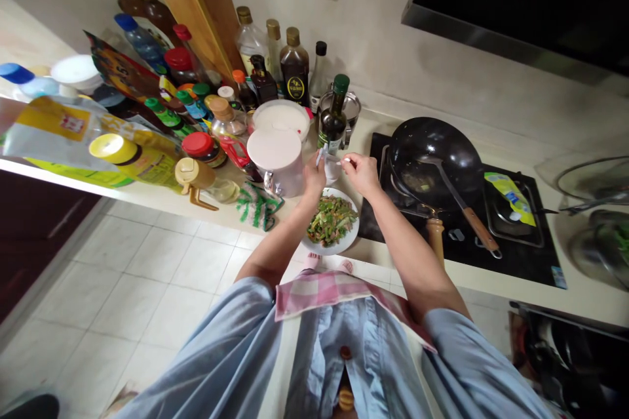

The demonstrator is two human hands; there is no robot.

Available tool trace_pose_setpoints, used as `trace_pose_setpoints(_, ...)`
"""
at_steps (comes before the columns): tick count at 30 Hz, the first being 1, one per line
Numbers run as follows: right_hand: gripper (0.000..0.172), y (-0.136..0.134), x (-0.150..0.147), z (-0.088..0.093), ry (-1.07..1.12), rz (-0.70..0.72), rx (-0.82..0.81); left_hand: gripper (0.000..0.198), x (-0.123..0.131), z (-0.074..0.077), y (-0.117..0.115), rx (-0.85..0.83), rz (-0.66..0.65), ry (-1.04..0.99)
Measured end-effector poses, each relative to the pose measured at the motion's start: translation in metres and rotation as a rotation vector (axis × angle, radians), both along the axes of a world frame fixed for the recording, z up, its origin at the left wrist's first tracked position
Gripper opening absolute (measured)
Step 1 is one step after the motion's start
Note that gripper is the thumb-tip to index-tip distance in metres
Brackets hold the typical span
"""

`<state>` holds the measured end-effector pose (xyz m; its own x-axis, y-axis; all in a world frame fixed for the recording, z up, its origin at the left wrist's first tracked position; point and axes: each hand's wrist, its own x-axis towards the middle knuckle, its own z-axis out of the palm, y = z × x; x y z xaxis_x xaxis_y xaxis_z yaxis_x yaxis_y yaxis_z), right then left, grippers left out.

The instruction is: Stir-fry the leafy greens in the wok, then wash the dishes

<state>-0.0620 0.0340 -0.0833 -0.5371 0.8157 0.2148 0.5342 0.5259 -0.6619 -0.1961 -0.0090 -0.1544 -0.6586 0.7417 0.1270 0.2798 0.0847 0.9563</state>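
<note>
Both of my hands meet over the counter, just beyond a white plate [350,243] of chopped green vegetables and meat [331,219]. With its fingers closed, my left hand [314,176] grips something whitish that I cannot make out clearly. My right hand [362,174] pinches the end of a small white stick-like thing [338,160], which points toward the left hand. A small white container [333,173] stands between and below the hands. Close behind them is a dark green-capped bottle [334,114]. A large lidded white canister [276,166] is left of my left hand.
A black wok [427,137] with a wooden-handled spatula [474,222] sits on the stove [535,255] to the right. A yellow-green packet [511,196] lies beside it. Several bottles and jars crowd the left, with a green-striped cloth [258,206] at the counter edge.
</note>
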Motion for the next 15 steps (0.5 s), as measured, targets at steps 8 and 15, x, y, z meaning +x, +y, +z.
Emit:
trace_pose_setpoints(8, 0.021, -0.001, 0.000, -0.038, 0.214, -0.213, -0.255, 0.030, 0.002, 0.003, 0.000, -0.015, 0.035, 0.016)
trace_pose_setpoints(15, 0.015, -0.003, -0.001, -0.043, 0.688, -0.498, -0.685, 0.031, 0.001, 0.004, 0.002, -0.031, 0.043, -0.005)
